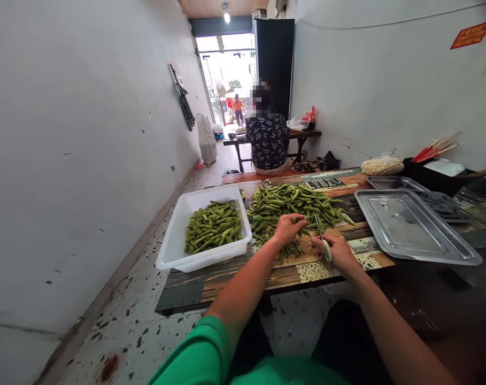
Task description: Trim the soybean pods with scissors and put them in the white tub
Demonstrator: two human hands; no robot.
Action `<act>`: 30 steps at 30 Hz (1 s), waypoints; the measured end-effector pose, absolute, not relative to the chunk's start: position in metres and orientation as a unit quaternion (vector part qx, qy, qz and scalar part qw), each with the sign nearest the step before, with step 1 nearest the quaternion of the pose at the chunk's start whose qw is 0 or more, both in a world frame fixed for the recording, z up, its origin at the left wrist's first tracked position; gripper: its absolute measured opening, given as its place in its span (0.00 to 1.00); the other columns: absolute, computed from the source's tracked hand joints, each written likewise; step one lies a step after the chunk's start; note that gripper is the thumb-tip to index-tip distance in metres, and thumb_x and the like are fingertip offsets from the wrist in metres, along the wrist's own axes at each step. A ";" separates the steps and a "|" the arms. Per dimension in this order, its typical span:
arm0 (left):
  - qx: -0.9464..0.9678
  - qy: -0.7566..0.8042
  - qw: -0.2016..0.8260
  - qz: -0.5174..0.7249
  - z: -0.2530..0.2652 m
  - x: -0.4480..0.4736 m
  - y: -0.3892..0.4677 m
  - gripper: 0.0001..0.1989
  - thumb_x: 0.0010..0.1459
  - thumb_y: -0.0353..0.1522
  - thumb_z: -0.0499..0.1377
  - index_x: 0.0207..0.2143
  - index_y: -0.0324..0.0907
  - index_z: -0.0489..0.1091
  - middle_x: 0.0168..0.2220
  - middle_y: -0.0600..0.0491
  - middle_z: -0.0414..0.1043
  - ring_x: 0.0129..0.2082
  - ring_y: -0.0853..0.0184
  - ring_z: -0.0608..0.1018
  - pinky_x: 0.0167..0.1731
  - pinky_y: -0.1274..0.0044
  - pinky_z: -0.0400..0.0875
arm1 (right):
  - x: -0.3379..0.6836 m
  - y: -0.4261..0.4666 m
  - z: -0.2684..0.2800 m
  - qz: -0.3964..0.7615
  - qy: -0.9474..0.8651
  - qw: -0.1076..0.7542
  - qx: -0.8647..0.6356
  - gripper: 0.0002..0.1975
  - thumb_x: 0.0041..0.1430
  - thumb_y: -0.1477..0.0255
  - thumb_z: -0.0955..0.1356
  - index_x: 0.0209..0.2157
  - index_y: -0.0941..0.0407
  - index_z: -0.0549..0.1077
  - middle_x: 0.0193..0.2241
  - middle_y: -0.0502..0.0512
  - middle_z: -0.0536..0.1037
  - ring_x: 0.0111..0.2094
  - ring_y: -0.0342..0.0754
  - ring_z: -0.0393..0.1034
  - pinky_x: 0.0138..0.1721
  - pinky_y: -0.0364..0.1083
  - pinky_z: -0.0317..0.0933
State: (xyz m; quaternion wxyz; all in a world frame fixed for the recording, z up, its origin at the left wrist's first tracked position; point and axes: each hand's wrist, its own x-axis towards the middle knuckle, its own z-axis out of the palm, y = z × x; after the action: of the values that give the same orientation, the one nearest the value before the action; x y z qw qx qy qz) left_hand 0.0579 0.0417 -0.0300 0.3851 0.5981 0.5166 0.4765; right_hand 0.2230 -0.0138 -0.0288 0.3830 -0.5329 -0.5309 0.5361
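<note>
My left hand (288, 229) pinches a green edamame pod (298, 218) just in front of a heap of pods (294, 198) on the table. Close beside it on the right, my right hand (339, 252) grips a pair of scissors (326, 249) with a pale green handle. The scissor blades point away from me, near the fingertips of my left hand. Small cut bits (293, 248) lie under and around my hands. To the left, a white plastic tub (205, 262) holds many more pods (214, 227).
Metal trays (415, 227) lie on the right of the patterned table (243, 275). Behind them are a dark box (435, 179) with skewers and a bagged pale bundle (382, 164). A person (267, 139) sits ahead at another table, back to me.
</note>
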 end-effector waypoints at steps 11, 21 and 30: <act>0.613 0.492 0.441 0.434 -0.027 0.060 0.033 0.15 0.49 0.37 0.61 0.35 0.35 0.77 0.26 0.51 0.76 0.21 0.75 0.68 0.23 0.81 0.62 | 0.227 -0.014 -0.024 0.490 -0.591 0.332 -0.548 0.17 0.42 0.57 0.74 0.22 0.56 0.71 0.13 0.45 0.66 0.13 0.40 0.59 0.16 0.41 0.55; 0.650 0.490 0.429 0.392 -0.016 0.054 0.027 0.16 0.51 0.40 0.58 0.30 0.35 0.75 0.23 0.53 0.73 0.17 0.76 0.62 0.19 0.81 0.57 | 0.224 -0.018 -0.023 0.464 -0.630 0.312 -0.539 0.18 0.48 0.55 0.70 0.23 0.56 0.70 0.13 0.45 0.67 0.13 0.41 0.62 0.16 0.40 0.56; 0.664 0.475 0.433 0.383 -0.013 0.052 0.024 0.18 0.48 0.43 0.60 0.31 0.35 0.75 0.23 0.53 0.73 0.19 0.75 0.64 0.21 0.81 0.58 | 0.221 -0.020 -0.024 0.586 -0.558 0.326 -0.488 0.22 0.47 0.52 0.71 0.26 0.57 0.67 0.15 0.46 0.69 0.13 0.39 0.62 0.11 0.37 0.47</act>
State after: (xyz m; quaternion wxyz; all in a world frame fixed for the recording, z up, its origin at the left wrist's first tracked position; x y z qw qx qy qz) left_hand 0.0517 0.0240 -0.0127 0.4327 0.6640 0.4747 0.3829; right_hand 0.2208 -0.0198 -0.0244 0.3265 -0.4885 -0.5578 0.5862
